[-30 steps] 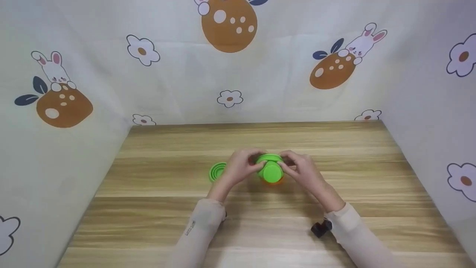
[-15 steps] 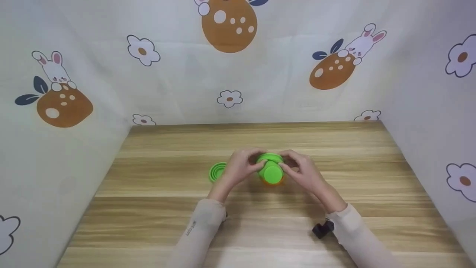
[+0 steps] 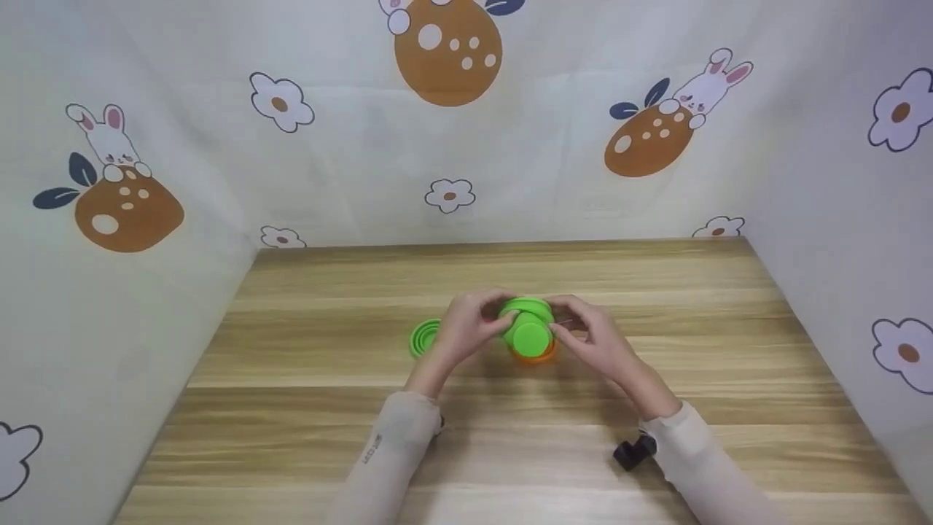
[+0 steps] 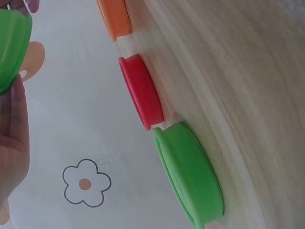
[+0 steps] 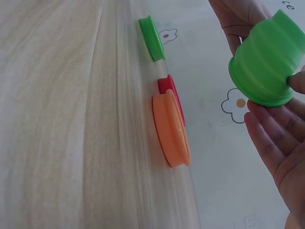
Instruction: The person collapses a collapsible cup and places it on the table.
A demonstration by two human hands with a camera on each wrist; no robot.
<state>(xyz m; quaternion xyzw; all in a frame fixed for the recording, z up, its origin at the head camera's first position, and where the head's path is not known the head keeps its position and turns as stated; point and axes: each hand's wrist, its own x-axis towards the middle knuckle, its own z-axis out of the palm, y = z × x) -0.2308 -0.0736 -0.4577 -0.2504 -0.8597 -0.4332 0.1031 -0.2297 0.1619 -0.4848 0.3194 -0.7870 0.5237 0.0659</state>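
Note:
Between both hands, raised over the table, is a green collapsible cup [image 3: 532, 338], its ribbed wall [image 5: 264, 62] stretched out. Its wide rim faces away from me and the small round base points toward me. My left hand [image 3: 474, 324] grips it at the left side, thumb across the front and fingers behind. From the right, my right hand [image 3: 594, 335] pinches it with thumb and fingers near the rim. An orange flattened cup [image 3: 537, 356] shows partly beneath it. A second green cup [image 3: 424, 337], folded flat in rings, lies left of my left hand.
A red flattened cup [image 4: 142, 90] lies between the orange and green ones, hidden from the head view. The wooden table [image 3: 306, 437] ends at a patterned cloth wall [image 3: 350, 146]. A black wrist device [image 3: 634, 452] hangs at the right sleeve.
The held green cup has shifted slightly left, and more of the orange cup below shows. My right thumb has slid a little along the cup's side. The flattened cups stay in place.

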